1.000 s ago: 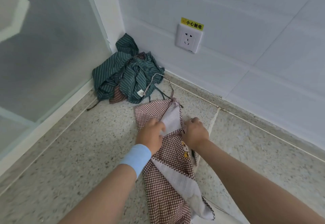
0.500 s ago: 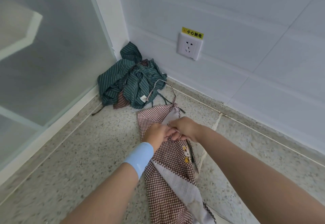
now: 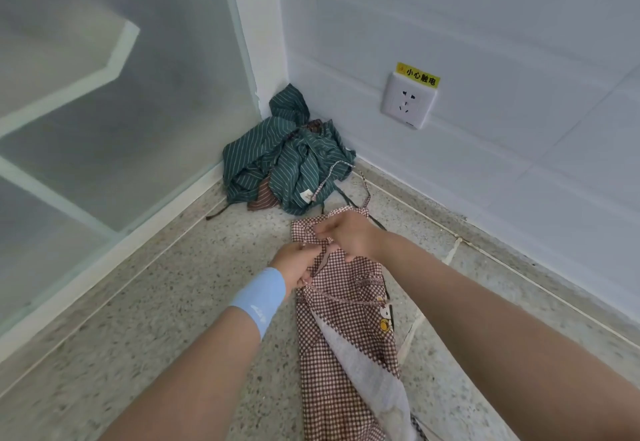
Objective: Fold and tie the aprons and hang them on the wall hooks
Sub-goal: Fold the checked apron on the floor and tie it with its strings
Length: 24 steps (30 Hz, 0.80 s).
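Observation:
A brown-and-white checked apron lies lengthwise on the speckled floor, folded into a narrow strip with its pale lining showing along the right side. My left hand, with a light blue wristband, pinches the apron's left edge near the top. Just beyond it, my right hand grips the fabric at the apron's upper end. A crumpled heap of green striped aprons sits in the corner beyond. No wall hooks are in view.
A white wall socket with a yellow warning label sits on the tiled wall at right. A frosted glass panel with a white base frame runs along the left. Thin apron ties trail on the floor near the green heap.
My right hand has crossed over to the apron's upper left, folding the pale lining under so the checked side shows there. The camera has tilted up, showing more wall.

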Each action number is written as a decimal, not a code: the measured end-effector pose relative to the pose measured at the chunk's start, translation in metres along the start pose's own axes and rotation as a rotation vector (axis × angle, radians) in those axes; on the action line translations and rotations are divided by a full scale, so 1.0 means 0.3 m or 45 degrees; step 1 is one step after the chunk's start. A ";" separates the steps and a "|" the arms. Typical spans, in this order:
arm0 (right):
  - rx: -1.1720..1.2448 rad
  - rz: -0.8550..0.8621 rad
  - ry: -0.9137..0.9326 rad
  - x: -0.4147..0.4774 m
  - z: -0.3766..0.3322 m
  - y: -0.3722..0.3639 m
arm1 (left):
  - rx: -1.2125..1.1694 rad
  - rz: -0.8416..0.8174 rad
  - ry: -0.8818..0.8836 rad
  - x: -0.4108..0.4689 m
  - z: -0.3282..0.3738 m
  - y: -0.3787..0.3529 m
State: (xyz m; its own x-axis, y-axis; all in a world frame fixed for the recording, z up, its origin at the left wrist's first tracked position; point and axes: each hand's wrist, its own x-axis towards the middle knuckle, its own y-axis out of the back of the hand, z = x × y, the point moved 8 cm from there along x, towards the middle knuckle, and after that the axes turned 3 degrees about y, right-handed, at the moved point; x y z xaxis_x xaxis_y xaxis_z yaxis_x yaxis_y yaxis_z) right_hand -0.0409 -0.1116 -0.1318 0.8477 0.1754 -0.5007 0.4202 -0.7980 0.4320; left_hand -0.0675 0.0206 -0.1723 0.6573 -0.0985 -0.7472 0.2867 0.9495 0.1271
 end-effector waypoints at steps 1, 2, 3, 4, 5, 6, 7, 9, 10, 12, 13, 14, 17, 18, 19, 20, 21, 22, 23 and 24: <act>-0.006 0.055 0.000 0.013 0.020 0.018 | 0.115 0.153 -0.074 0.024 0.023 0.061; -0.066 0.103 -0.001 0.024 0.041 0.031 | 0.234 0.285 -0.141 0.042 0.049 0.120; -0.150 0.125 -0.019 0.035 0.070 0.036 | 0.381 0.387 -0.184 0.060 0.076 0.176; -0.225 0.126 -0.056 0.042 0.105 0.033 | 0.545 0.445 -0.177 0.082 0.091 0.222; -0.294 0.119 -0.097 0.044 0.141 0.025 | 0.720 0.475 -0.126 0.100 0.099 0.256; -0.358 0.127 -0.128 0.043 0.174 0.021 | 0.904 0.497 -0.051 0.117 0.096 0.280; -0.414 0.155 -0.143 0.043 0.199 0.021 | 1.106 0.526 0.024 0.129 0.093 0.292; -0.576 0.242 -0.134 0.043 0.225 0.031 | 1.427 0.618 -0.020 0.132 0.113 0.266; -0.690 0.276 -0.133 0.043 0.225 0.035 | 1.472 0.648 -0.193 0.127 0.138 0.222; -0.858 0.309 -0.095 0.058 0.228 0.030 | 1.384 0.551 -0.644 0.111 0.172 0.099; -0.905 0.285 -0.069 0.063 0.233 0.017 | 1.413 0.433 -0.810 0.099 0.169 0.031; -0.943 0.234 -0.055 0.070 0.249 0.000 | 1.519 0.306 -0.894 0.103 0.141 -0.033; -1.080 0.079 -0.092 0.086 0.345 -0.033 | 1.826 0.021 -0.692 0.155 -0.013 -0.101; -1.109 0.059 -0.098 0.086 0.374 -0.035 | 1.836 -0.027 -0.599 0.172 -0.060 -0.088; -1.127 0.052 -0.093 0.087 0.398 -0.033 | 1.822 -0.046 -0.567 0.181 -0.090 -0.075; -1.129 0.063 -0.076 0.086 0.407 -0.029 | 1.795 -0.030 -0.582 0.180 -0.100 -0.061; -1.116 0.094 -0.055 0.087 0.403 -0.021 | 1.764 0.021 -0.622 0.177 -0.094 -0.047; -1.090 0.151 -0.033 0.087 0.389 -0.009 | 1.727 0.093 -0.673 0.171 -0.078 -0.036; -1.056 0.238 -0.013 0.085 0.364 0.007 | 1.671 0.172 -0.726 0.164 -0.057 -0.025; -1.012 0.352 -0.001 0.084 0.338 0.026 | 1.599 0.257 -0.782 0.154 -0.032 -0.016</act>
State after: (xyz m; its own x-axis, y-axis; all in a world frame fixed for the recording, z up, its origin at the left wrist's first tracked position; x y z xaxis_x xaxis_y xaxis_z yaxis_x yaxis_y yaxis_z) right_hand -0.0491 -0.1720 -0.2170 0.9534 0.0328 -0.2998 0.3010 -0.1682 0.9387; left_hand -0.0451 0.0144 -0.2137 0.8621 -0.4163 -0.2889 0.3596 0.1009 0.9276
